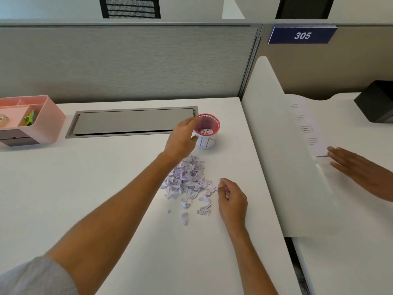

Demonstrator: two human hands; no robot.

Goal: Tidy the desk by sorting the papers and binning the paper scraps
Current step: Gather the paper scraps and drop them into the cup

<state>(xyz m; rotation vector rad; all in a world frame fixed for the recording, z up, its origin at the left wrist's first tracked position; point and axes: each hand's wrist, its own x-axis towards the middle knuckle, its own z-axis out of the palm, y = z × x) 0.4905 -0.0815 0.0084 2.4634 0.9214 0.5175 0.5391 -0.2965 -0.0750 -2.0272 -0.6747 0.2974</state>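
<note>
Torn paper scraps (187,182) between hands: left (182,137) relaxed over bin (206,130), right (231,199) pinching one

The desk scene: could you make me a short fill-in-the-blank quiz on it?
1. The mesh cup has a ___ rim.
2. The blue sign reads ___.
3. The right hand pinches a paper ___ beside the pile of scraps.
4. The left hand reaches towards the ___.

Missing: pink; 305; scrap; cup

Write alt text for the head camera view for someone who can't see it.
A person's left hand reaches over a pink mesh cup holding paper scraps, while the right hand pinches a scrap from the pile on a white desk. Another person's hand rests on a sheet beyond the divider.
</note>
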